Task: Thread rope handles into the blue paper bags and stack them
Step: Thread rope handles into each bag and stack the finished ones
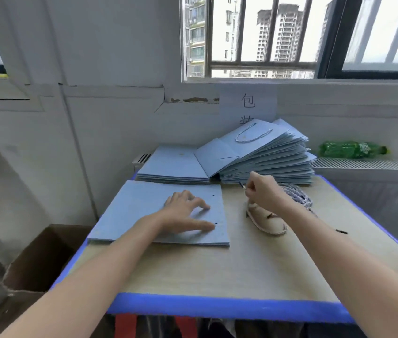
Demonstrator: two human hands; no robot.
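A flat blue paper bag (144, 211) lies on top of a low pile at the table's left, with two small holes near its right edge. My left hand (188, 211) rests on it, fingers spread flat. My right hand (263, 191) pinches a rope handle (241, 185) by its dark tip, lifted just right of the bag. A bundle of loose blue-white ropes (297, 197) lies behind that hand. A stack of finished bags (266, 154) with handles leans at the back right. Another flat pile of bags (171, 164) sits at the back left.
The wooden table (217, 272) has a blue taped edge. A cream-coloured cloth piece (266, 224) lies under my right wrist. A green plastic bottle (351, 149) lies on the radiator shelf at the right. An open cardboard box (42, 259) stands on the floor at the left.
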